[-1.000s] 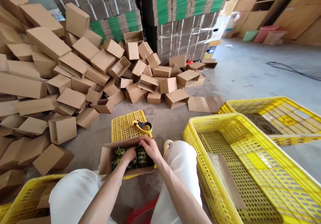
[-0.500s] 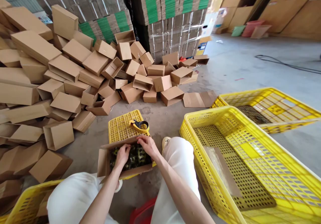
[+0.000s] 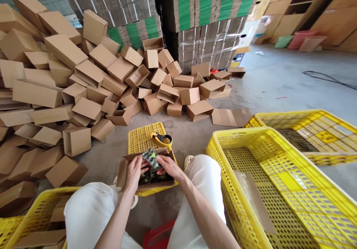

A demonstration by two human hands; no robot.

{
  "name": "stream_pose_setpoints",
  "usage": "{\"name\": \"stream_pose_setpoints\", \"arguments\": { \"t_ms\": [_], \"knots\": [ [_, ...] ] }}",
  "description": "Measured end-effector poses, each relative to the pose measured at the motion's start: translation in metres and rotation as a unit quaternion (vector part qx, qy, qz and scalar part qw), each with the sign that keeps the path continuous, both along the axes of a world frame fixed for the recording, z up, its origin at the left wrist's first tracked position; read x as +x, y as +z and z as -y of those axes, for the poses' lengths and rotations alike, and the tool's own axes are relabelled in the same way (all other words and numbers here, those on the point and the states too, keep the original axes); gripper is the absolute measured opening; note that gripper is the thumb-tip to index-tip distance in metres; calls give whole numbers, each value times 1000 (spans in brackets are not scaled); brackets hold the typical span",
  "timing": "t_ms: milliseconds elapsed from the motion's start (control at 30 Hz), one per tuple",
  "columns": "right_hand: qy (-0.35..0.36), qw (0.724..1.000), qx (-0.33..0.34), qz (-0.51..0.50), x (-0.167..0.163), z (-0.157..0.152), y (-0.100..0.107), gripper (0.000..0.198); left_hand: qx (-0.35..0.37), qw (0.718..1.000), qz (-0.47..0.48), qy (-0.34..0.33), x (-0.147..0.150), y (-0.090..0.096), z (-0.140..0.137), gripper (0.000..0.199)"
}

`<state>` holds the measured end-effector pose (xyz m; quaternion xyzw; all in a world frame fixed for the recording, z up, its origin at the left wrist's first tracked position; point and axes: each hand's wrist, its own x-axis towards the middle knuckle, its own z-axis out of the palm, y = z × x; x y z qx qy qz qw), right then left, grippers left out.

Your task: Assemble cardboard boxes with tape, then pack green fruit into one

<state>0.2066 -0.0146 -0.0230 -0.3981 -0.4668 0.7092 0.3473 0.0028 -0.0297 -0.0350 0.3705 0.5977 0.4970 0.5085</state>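
Between my two hands, above an open cardboard box [image 3: 122, 172], I hold a small shiny packet [image 3: 151, 159] with dark green and yellow-green patches. My left hand [image 3: 135, 170] grips its left edge, and my right hand [image 3: 168, 166] grips its right edge. More dark, glossy packets [image 3: 152, 177] lie inside the box, partly hidden by my hands. The box rests on an upturned yellow crate [image 3: 141, 137]. Just behind the box, on that crate, sits a yellow and black tape dispenser [image 3: 161, 139].
A big heap of small cardboard boxes [image 3: 86, 109] covers the floor to the left and ahead. To my right stand a large yellow crate [image 3: 237, 189] and another yellow crate [image 3: 301, 120]. Wrapped cardboard stacks [image 3: 212, 40] rise behind. A yellow crate [image 3: 36, 208] holds boxes at my left.
My hands have come up from inside the box with a packet now held between them. The whole view has shifted, with the scene moving slightly right.
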Motion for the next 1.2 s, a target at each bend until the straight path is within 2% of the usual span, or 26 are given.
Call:
{"name": "stream_pose_setpoints", "arguments": {
  "t_ms": [33,100,167,233,300,433,500,567,700,833,867,933,1000,1033,1100,1200],
  "knots": [
    [-13,1000,8,13,1,-1,-2,70,-10,1000,-17,-7,-6,-2,-1,48],
    [-27,999,19,30,3,-4,-4,71,-32,989,-131,-63,-21,-6,-5,47],
    [-29,998,32,41,4,-5,-4,70,-53,946,-279,-155,-35,-13,-8,40],
    [-22,997,53,51,4,-5,-4,69,-69,895,-372,-236,-43,-20,-10,31],
    [-14,995,82,61,5,-5,-4,65,-84,869,-402,-276,-46,-26,-10,37],
    [-42,981,167,93,8,-7,-7,53,-112,823,-464,-309,-43,-36,-10,85],
    [-60,972,198,114,9,-9,-10,46,-114,811,-476,-320,-45,-38,-11,88],
    [-80,968,200,132,10,-11,-12,40,-107,807,-478,-330,-48,-40,-13,81],
    [-114,965,181,154,9,-13,-11,35,-92,822,-465,-316,-58,-40,-15,68],
    [-87,970,150,172,7,-12,-10,36,-65,850,-436,-288,-64,-32,-15,56],
    [-78,971,144,173,6,-11,-11,37,-56,868,-412,-271,-65,-29,-15,53],
    [-66,975,132,166,4,-11,-11,39,-58,926,-305,-215,-65,-20,-13,52],
    [-54,981,112,148,2,-10,-11,45,-88,977,-137,-134,-60,-11,-9,59],
    [-44,985,96,134,1,-9,-10,49,-104,988,-56,-98,-56,-7,-6,63],
    [-6,994,55,99,0,-6,-6,59,-118,989,56,-64,-46,-1,-1,67],
    [75,996,3,36,-2,0,1,76,-103,983,138,-70,-29,5,5,62]
  ]
}}
